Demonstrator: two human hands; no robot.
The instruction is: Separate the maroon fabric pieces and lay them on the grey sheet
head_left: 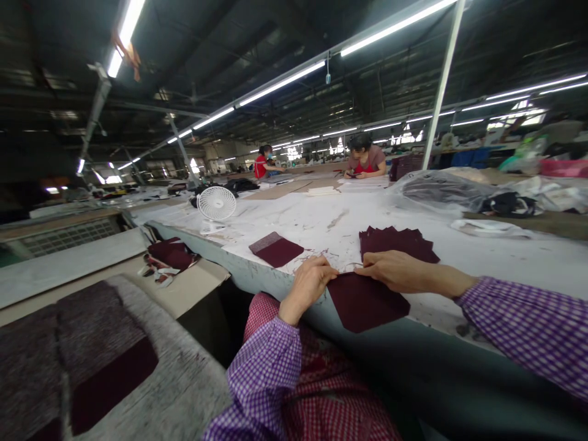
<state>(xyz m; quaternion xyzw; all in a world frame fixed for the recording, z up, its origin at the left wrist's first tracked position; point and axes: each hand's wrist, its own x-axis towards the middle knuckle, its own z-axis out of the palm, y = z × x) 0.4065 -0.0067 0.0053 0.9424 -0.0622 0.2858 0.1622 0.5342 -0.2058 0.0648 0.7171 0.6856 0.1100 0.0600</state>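
Both hands pinch the upper edge of a dark maroon fabric piece [367, 303], which hangs partly over the table's front edge. My left hand [309, 285] is closed on its left corner, fingertips pressed together. My right hand [390, 269] grips the same edge a little further right, thumb and fingers closed. Just behind my right hand lies a fanned stack of maroon fabric pieces [397, 240]. Left of it, beyond my left hand, rests another small pile of maroon fabric [278, 250] with a speckled grey strip along its far side.
A white fan [217, 204] stands at the left of the white table [316, 223]. At lower left, a side surface [184, 367] bears larger maroon panels [114, 380]. Fabric scraps [169, 260] lie on cardboard. Clear plastic bags [436, 191] are at right. Two people are at the far side.
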